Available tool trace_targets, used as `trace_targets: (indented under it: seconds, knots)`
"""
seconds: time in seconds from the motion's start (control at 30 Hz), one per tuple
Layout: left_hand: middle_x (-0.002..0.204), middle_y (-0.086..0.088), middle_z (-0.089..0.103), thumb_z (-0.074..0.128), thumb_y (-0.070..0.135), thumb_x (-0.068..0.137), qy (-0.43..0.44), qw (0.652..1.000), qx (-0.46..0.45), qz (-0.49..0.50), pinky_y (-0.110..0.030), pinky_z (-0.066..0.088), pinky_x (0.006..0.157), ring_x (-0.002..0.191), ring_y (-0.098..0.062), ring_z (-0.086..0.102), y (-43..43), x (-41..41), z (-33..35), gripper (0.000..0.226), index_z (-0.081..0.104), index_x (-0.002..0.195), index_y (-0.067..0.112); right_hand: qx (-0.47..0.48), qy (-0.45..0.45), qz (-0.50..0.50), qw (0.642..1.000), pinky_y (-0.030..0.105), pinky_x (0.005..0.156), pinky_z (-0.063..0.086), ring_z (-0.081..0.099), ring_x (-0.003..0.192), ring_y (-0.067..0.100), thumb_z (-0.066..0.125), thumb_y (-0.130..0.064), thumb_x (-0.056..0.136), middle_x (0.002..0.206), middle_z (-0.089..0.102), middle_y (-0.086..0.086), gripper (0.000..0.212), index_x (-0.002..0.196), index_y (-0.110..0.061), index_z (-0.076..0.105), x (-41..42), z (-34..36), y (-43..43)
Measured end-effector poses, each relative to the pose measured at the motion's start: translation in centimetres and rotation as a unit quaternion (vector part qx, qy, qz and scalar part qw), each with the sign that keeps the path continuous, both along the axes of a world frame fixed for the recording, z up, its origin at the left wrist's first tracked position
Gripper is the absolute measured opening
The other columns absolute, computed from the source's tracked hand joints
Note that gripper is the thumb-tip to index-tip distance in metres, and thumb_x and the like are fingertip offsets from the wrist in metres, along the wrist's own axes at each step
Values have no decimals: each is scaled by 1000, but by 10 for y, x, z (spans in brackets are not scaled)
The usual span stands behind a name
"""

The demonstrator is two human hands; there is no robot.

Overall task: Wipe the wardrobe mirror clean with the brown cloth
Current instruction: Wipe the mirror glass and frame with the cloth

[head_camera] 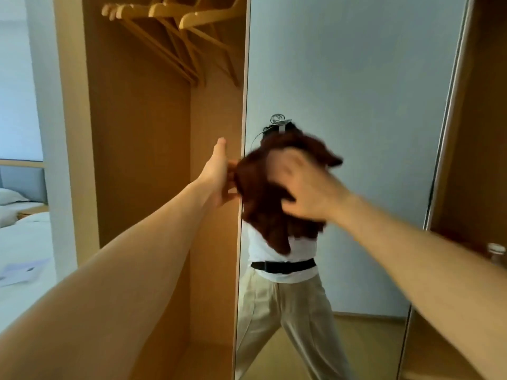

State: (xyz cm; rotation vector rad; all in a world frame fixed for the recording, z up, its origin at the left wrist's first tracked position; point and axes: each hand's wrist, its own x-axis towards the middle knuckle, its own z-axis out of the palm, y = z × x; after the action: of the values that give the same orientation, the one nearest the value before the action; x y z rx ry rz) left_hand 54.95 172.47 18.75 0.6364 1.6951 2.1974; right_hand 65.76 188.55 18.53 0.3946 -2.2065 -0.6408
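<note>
Brown cloth (263,198) is being pressed against the mirror (356,78) under the right hand (307,187). It is bunched up, with one loose corner hanging below the hand and another sticking out above it. The hand is being laid over the cloth's right part, its back turned to the camera. Its fingers are being blurred by motion, so whether they are lying flat or curling into the fabric cannot be told.

Just to the left of that hand, the mirror's left edge is being gripped by the left hand (219,174). The thumb is being held up along the front and the fingers are being wrapped round the edge, right beside the cloth; whether they are touching it cannot be told. Both arms are being held out nearly straight.

Below the right hand, a person is being reflected in the glass: a white top, a black belt (282,266) and beige trousers (288,319), the head being hidden by the cloth. Well to the right of the right hand, the mirror is being bordered by a wooden panel, and near the forearm a small bottle top (496,253) is being cut off by the frame.

To the left of the left hand, an open wooden wardrobe (142,160) is being shown, with wooden hangers (175,15) hanging high above the hand. Further left, a bed (24,242) with white sheets and a pillow (11,196) is being seen in part.
</note>
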Motion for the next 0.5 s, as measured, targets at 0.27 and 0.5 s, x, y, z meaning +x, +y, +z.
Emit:
trace_targets:
  seconds: [0.27, 0.5]
  knots:
    - [114, -9, 68, 36, 62, 93, -11, 998, 54, 10, -53, 45, 98, 106, -31, 63, -2, 12, -1, 55, 64, 118, 22, -127, 188, -42, 973, 54, 112, 20, 26, 135, 39, 56, -24, 82, 148, 30, 16, 55, 136, -19, 45, -29, -10, -33]
    - [110, -9, 62, 23, 69, 92, -13, 1000, -7, 28, -38, 44, 82, 95, -22, 58, -2, 10, -1, 77, 54, 123, 5, 36, 1, 39, 999, 52, 106, 34, 31, 132, 32, 69, -27, 71, 141, 45, 7, 56, 125, -22, 57, -10, -116, 2]
